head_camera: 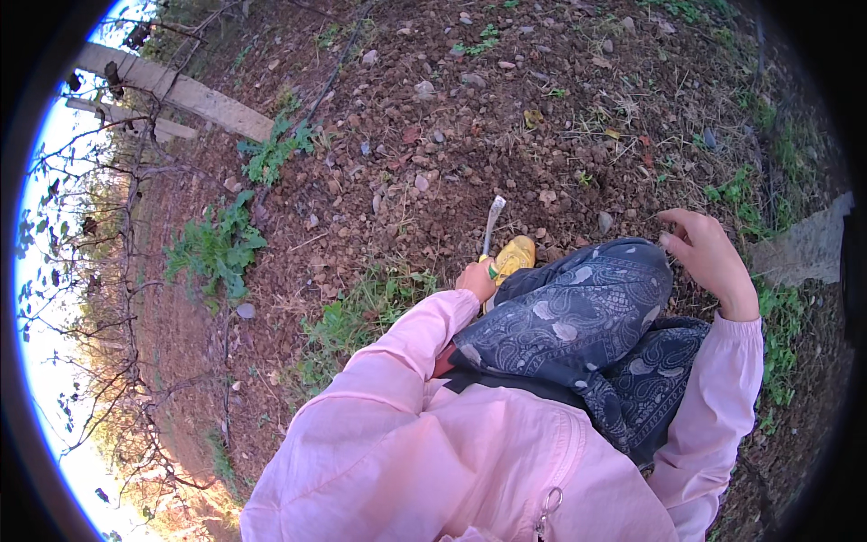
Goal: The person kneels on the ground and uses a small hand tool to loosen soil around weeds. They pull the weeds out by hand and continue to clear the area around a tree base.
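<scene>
My left hand is closed around the yellow and green handle of a hand tool. The tool's grey metal shaft widens to a flattened, pale tip, which points away from me over brown, stony soil. Just right of this hand is a yellow shoe. My right hand is beside my bent knee, its fingers loosely curved and apart from the thumb, with nothing visible in it. Dark paisley trousers cover my folded legs. Weeds and dry grass grow beside my left forearm.
Leafy green plants grow at the left, near a dark hose or line. Bare vine branches and a pale post stand further left. Another flat grey post or slab is at the right. Stones and clods dot the ground.
</scene>
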Demonstrator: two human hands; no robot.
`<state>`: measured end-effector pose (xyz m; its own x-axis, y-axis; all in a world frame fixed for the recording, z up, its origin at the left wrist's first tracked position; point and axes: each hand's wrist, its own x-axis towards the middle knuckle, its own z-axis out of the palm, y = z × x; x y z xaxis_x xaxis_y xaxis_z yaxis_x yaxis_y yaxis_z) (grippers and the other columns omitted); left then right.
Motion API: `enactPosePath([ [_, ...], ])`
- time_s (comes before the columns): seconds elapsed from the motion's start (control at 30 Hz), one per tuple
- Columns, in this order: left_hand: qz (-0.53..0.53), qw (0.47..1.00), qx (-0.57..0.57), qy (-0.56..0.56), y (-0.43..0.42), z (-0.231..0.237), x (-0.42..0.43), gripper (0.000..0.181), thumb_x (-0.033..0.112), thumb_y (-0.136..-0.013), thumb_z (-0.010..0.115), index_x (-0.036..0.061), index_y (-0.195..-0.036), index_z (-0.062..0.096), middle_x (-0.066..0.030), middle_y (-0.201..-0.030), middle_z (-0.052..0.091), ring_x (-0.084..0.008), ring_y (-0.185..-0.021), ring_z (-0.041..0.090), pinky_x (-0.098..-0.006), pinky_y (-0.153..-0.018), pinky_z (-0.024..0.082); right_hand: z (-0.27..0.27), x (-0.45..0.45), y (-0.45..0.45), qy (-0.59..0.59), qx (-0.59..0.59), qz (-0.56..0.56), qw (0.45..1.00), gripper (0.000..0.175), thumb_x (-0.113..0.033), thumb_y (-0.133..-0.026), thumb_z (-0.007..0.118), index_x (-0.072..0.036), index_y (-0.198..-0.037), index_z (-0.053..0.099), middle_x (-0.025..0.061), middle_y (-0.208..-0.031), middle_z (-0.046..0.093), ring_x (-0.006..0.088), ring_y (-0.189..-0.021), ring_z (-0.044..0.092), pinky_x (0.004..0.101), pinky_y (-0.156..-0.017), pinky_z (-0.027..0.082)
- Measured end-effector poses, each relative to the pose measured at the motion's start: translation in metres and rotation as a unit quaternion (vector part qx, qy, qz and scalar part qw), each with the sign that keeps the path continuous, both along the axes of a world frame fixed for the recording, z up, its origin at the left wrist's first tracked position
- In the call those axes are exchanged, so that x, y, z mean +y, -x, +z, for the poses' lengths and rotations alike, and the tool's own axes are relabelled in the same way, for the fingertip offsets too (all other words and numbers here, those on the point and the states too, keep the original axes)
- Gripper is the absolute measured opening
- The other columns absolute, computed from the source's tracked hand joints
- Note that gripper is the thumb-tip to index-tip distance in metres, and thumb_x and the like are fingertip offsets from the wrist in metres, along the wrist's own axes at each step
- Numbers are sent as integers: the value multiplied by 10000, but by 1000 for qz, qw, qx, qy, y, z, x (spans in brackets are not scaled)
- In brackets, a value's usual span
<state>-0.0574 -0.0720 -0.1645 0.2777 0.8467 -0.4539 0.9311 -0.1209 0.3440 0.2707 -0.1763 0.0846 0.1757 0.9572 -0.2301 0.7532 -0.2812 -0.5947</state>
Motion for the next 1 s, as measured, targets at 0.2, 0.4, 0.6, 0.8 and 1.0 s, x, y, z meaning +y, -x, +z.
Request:
enactPosePath([
  [0.2, -14, 999, 29, 5, -9, -16, 24, 204, 132, -714, 550, 124, -916, 583, -178, -874, 620, -343, -850, 593, -433, -733, 465, -4, -1, 1, -5, -21, 10, 1000, 294, -75, -747, 590, 17, -1025, 572, 181, -754, 609, 294, -707, 596, 356, -656, 460],
  [0.4, -22, 1000, 0, 20, -7, -20, 14, 199, 198, -734, 559, 124, -918, 566, -192, -889, 609, -367, -868, 578, -442, -739, 454, 1, -1, 1, 10, -1, -9, 1000, 293, -76, -750, 589, 21, -1026, 570, 168, -740, 607, 290, -696, 592, 351, -655, 459],
  [0.6, -41, 990, -130, 35, -17, -4, 5, 260, 119, -712, 549, 98, -971, 563, -207, -891, 599, -376, -888, 564, -429, -747, 450, -2, -2, 2, 13, 5, -18, 1000, 297, -84, -748, 590, 31, -1021, 568, 185, -770, 610, 302, -732, 595, 358, -675, 460],
  [0.8, 185, 833, -451, 261, -98, 49, 17, 209, 190, -785, 622, 76, -818, 451, -1, -609, 457, -95, -432, 447, -258, -382, 388, -3, -8, 8, -7, -21, -9, 1000, 307, -108, -748, 593, 23, -1024, 574, 202, -830, 604, 317, -801, 592, 363, -723, 459],
  [1.0, 187, 678, -590, 396, -179, 132, 16, 224, 289, -828, 594, 103, -835, 468, -31, -733, 508, -157, -619, 537, -321, -565, 479, -7, -16, 28, -102, 2, -55, 993, 457, -184, -746, 619, 20, -1136, 497, 214, -996, 562, 348, -926, 552, 388, -805, 440],
])
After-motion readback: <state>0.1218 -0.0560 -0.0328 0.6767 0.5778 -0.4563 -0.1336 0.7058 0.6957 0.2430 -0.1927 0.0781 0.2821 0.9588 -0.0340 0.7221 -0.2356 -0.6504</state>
